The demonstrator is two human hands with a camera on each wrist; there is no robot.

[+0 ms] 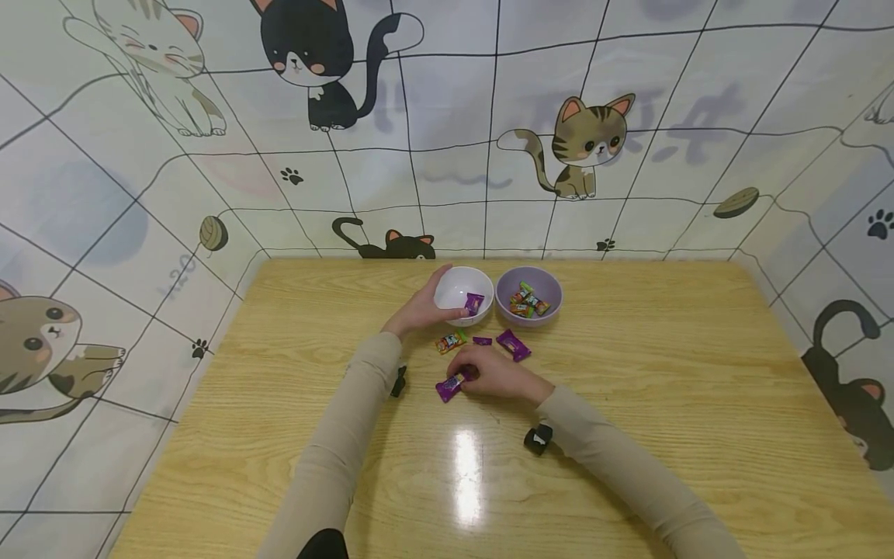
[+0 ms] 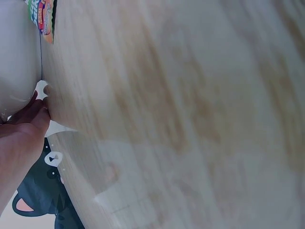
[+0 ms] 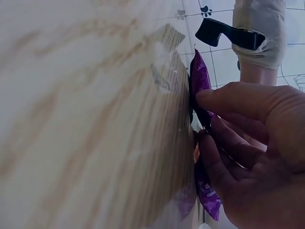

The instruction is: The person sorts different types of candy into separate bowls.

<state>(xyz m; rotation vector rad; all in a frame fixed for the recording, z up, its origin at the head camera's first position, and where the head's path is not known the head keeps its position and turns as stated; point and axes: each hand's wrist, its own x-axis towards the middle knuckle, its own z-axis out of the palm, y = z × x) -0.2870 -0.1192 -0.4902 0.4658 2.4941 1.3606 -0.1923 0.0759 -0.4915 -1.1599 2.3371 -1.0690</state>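
My left hand holds the white bowl by its left side; a purple-wrapped candy lies inside. In front of the bowls, my right hand pinches another purple candy at the tabletop. The right wrist view shows the thumb against that candy's purple wrapper. Beyond this hand lie an orange-and-green candy, a small purple piece and a purple candy. The left wrist view catches only part of the left hand under the bowl's side.
A purple bowl stands just right of the white one, with several orange-and-green candies in it. Both are near the back of the wooden table. Behind it rises a wall covering printed with cats.
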